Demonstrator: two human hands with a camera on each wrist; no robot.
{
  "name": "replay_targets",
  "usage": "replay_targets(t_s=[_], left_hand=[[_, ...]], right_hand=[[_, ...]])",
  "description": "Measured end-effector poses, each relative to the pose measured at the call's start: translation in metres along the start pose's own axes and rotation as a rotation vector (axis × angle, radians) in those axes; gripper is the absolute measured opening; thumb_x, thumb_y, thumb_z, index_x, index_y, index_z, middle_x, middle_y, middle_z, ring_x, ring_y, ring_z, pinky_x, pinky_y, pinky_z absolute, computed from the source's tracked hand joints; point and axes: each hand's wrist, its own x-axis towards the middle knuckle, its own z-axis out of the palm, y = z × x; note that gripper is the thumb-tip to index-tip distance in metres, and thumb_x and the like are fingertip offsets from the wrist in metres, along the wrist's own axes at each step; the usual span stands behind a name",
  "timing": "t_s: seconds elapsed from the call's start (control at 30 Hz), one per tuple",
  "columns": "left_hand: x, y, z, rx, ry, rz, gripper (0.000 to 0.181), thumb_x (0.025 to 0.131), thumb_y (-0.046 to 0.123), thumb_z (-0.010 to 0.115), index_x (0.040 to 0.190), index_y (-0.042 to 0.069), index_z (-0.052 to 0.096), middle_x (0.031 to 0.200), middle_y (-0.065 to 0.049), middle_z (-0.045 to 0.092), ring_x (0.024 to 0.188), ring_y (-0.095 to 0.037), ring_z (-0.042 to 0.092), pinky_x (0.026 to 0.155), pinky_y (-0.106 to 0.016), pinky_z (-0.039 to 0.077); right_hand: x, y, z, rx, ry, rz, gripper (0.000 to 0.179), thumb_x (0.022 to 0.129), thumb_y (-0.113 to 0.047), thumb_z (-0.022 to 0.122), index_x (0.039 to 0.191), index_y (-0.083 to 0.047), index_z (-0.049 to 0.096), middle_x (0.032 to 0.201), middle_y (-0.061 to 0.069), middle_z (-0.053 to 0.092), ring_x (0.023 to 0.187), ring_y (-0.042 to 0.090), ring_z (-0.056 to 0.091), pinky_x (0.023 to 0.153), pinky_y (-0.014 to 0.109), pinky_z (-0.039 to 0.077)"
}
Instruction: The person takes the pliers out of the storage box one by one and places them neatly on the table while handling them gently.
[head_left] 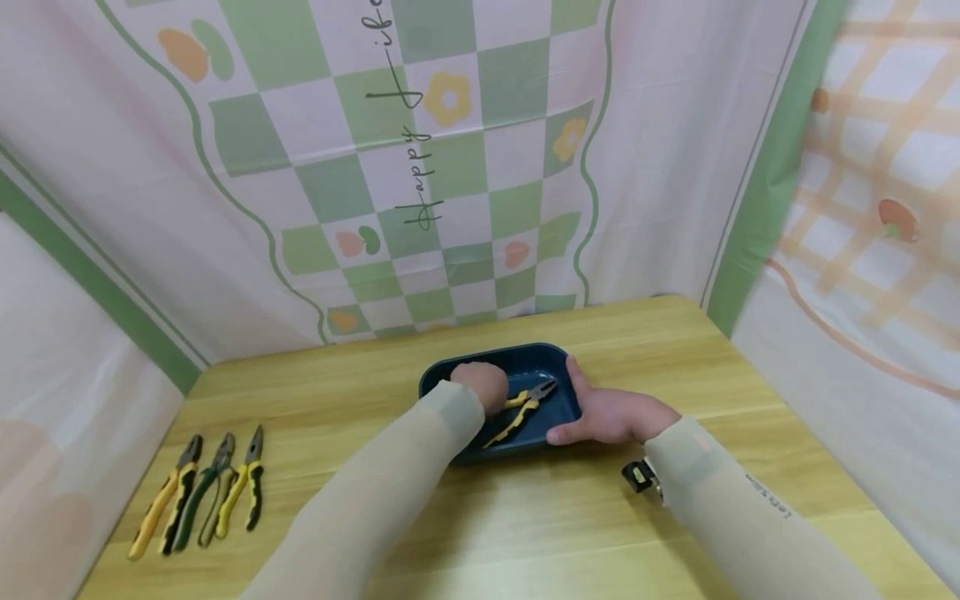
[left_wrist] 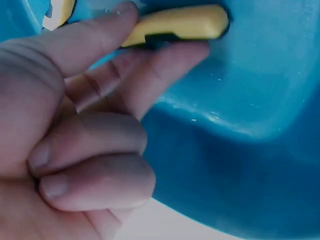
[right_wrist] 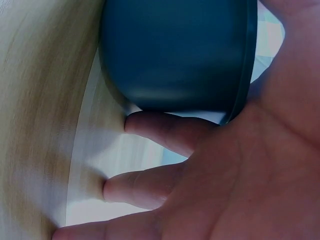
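Observation:
A dark blue basin [head_left: 536, 354] stands on the wooden table with yellow-and-black handled pliers [head_left: 542, 390] lying open inside, their grey head toward the right. My left hand [head_left: 483, 387] reaches into the basin. In the left wrist view its thumb and fingertips pinch the end of a yellow plier handle [left_wrist: 185, 24], while the other two fingers curl into the palm. My right hand [head_left: 611, 415] braces the basin's right end, thumb at the near corner. Its spread, fairly straight fingers [right_wrist: 150, 185] lie along the outer wall and reach to the tabletop in the right wrist view.
At the table's left lie three pliers in a row: orange-and-black ones [head_left: 168, 496], green-handled ones [head_left: 208, 492] and yellow-and-black needle-nose ones [head_left: 243, 483]. A small black device [head_left: 639, 475] sits at the right wrist. Patterned curtains [head_left: 465, 167] hang behind and beside the table.

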Motion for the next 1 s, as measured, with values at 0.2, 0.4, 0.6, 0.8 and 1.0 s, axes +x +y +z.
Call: replay_targets(t_s=[0.2, 0.4, 0.6, 0.8, 1.0], left_hand=[[-0.003, 0.004, -0.002, 0.044, 0.017, 0.025, 0.026, 0.103, 0.021, 0.054, 0.084, 0.017, 0.072, 0.084, 0.003, 0.064, 0.074, -0.013, 0.057, 0.081, -0.034, 0.050], [0.000, 0.001, -0.001, 0.048, 0.012, 0.028, 0.029, 0.103, 0.021, 0.054, 0.077, 0.018, 0.068, 0.072, 0.003, 0.056, 0.064, -0.014, 0.049, 0.069, -0.032, 0.046], [0.003, -0.007, 0.001, 0.015, 0.015, -0.002, 0.038, 0.103, 0.020, 0.052, 0.065, 0.016, 0.059, 0.061, 0.000, 0.038, 0.054, -0.016, 0.034, 0.050, -0.031, 0.031], [0.006, -0.014, 0.000, -0.033, 0.028, -0.040, 0.036, 0.102, 0.018, 0.053, 0.066, 0.016, 0.059, 0.064, -0.001, 0.044, 0.054, -0.016, 0.036, 0.048, -0.031, 0.032], [0.004, -0.017, -0.009, -0.115, -0.020, -0.092, 0.040, 0.099, 0.011, 0.053, 0.060, 0.016, 0.049, 0.061, -0.001, 0.036, 0.050, -0.016, 0.030, 0.044, -0.030, 0.030]], right_hand=[[0.001, 0.001, 0.001, 0.019, 0.005, 0.002, 0.133, 0.082, -0.061, 0.074, 0.152, -0.004, -0.025, 0.143, 0.036, 0.042, 0.107, 0.026, 0.058, 0.104, 0.050, 0.038], [0.001, 0.000, 0.002, 0.019, 0.006, 0.005, 0.134, 0.082, -0.061, 0.074, 0.152, -0.005, -0.025, 0.145, 0.035, 0.038, 0.110, 0.027, 0.057, 0.104, 0.050, 0.037], [0.001, 0.000, 0.001, 0.012, 0.008, 0.011, 0.134, 0.082, -0.061, 0.074, 0.152, -0.005, -0.024, 0.145, 0.036, 0.038, 0.113, 0.028, 0.057, 0.104, 0.050, 0.037], [0.001, -0.001, 0.002, 0.010, 0.005, -0.003, 0.134, 0.082, -0.060, 0.074, 0.151, -0.003, -0.026, 0.145, 0.037, 0.037, 0.113, 0.029, 0.057, 0.104, 0.050, 0.037], [0.000, -0.001, 0.002, 0.015, 0.009, -0.009, 0.134, 0.082, -0.059, 0.074, 0.151, -0.002, -0.027, 0.147, 0.038, 0.033, 0.119, 0.032, 0.054, 0.106, 0.051, 0.035]])
